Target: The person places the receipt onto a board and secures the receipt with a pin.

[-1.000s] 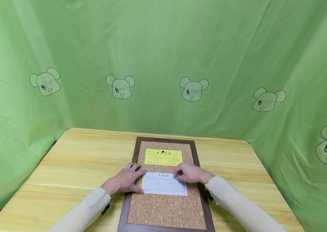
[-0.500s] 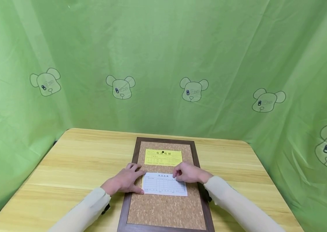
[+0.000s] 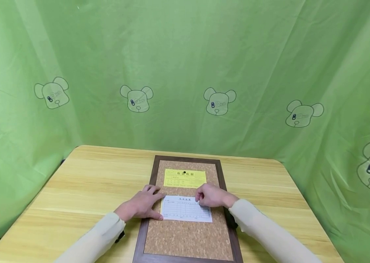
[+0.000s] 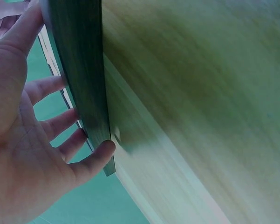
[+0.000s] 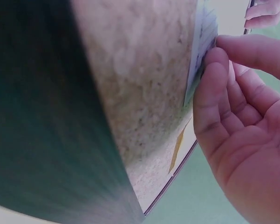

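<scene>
A brown-framed cork board (image 3: 188,239) lies on the table. On its cork, a white printed receipt form (image 3: 178,210) lies below a yellow receipt slip (image 3: 175,179), which has a black pin (image 3: 184,172) at its top. My left hand (image 3: 140,204) spreads over the board's left side, thumb and a fingertip at the form's left corners; in the left wrist view, its fingers line the frame (image 4: 86,84). My right hand (image 3: 212,195) pinches at the form's upper right, thumb and index finger brought together over a small dark thing, mostly hidden by the fingertips.
The board stands on a light wooden table (image 3: 99,175), reaching from near its back edge to the bottom of the head view. Green curtains (image 3: 178,47) with mouse-head prints hang behind and at both sides. A thin yellow edge shows along the white form's left side.
My right hand has shifted very slightly to the left and turned a little at the form. My left hand, the board and both papers stay where they were.
</scene>
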Available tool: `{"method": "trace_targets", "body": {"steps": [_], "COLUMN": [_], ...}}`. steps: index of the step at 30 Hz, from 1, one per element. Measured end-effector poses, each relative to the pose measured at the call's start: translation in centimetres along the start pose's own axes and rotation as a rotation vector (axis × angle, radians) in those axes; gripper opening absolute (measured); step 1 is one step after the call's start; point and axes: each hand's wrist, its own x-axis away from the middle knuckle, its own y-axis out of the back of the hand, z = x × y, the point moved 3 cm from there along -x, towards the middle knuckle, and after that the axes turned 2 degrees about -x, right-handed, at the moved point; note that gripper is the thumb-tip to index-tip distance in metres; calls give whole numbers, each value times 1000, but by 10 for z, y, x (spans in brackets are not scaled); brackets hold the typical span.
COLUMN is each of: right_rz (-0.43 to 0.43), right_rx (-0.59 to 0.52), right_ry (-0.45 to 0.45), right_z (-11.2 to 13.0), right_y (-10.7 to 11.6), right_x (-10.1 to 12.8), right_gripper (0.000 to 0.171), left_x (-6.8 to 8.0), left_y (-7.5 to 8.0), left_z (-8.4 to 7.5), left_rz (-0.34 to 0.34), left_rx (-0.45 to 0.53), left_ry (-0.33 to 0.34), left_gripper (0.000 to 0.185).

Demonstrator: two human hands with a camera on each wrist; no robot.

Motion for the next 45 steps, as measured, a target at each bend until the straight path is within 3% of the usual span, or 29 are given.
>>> {"method": "trace_targets", "body": {"steps": [14, 31, 45], "right_rz": [-49, 33, 55], "right_rx": [93, -462, -408], "right_ry": [47, -38, -55], "right_z": [2, 3, 14], "right_y": [-1, -6, -15], "right_x": [-3, -15, -25], "right_gripper": [17, 5, 11], "left_x": [0, 1, 0], "left_y": [-1, -2, 0], "left_z": [1, 0, 1], "left_rz": [-3, -5, -11], "left_rx": [-2, -10, -13], "left_ry": [-1, -3, -8], "left_gripper": [83, 83, 82]}}
